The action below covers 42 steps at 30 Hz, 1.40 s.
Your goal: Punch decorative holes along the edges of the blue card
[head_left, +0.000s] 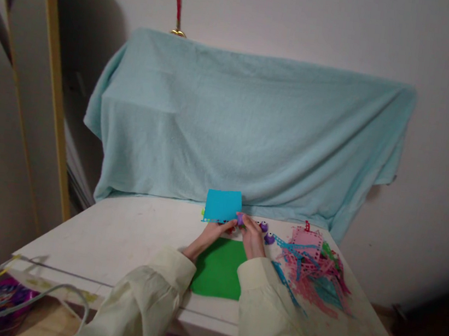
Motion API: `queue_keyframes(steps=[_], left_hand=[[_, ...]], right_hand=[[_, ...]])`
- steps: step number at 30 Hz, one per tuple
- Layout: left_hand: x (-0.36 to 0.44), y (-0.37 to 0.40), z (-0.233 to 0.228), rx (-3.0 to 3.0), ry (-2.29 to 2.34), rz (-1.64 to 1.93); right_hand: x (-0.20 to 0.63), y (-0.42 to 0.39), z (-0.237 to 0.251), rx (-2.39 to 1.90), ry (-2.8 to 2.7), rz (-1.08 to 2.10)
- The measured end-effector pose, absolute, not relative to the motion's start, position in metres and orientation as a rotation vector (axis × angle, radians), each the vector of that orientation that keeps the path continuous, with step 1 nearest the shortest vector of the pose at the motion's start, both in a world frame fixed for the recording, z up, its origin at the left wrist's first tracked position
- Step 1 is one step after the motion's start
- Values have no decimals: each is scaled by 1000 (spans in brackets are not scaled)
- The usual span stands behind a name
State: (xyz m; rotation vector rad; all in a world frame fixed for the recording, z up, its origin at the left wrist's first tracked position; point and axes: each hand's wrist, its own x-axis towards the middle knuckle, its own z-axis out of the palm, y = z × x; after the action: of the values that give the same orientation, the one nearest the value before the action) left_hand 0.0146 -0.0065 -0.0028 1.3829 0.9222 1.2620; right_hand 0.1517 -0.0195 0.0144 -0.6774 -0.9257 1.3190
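Observation:
A small purple piece [240, 218] sits between my two hands above the white table. My right hand [253, 238] has its fingers closed on the purple piece. From the left, my left hand [211, 236] meets the same piece with its thumb; its other fingers are mostly hidden. Just beyond my left hand is a blue sheet [223, 205] with a perforated lower edge. Under my wrists lies a green sheet [219, 269], flat near the table's front. Two purple pieces with googly eyes [268, 238] rest right of my right hand.
Pink, blue and green perforated strips and scraps [314, 268] are heaped on the right of the white table [116, 236]. A light blue towel [247, 121] hangs behind it. A pale cable or tube [46, 293] loops at the front left corner.

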Motion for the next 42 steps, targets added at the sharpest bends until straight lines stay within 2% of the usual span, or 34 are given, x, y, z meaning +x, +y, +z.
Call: queue_keyframes(steps=[10, 20, 29, 42], left_hand=[[9, -1, 1, 1404, 869, 1235], [-1, -2, 4, 1494, 1190, 1471], [0, -4, 11, 1245, 977, 1417], [0, -3, 11, 1223, 839, 1308]], right_hand=[[151, -23, 18, -699, -931, 1318], [150, -23, 16, -752, -913, 1330], [144, -30, 22, -748, -1006, 1425], [145, -29, 21, -794, -1081, 1433]])
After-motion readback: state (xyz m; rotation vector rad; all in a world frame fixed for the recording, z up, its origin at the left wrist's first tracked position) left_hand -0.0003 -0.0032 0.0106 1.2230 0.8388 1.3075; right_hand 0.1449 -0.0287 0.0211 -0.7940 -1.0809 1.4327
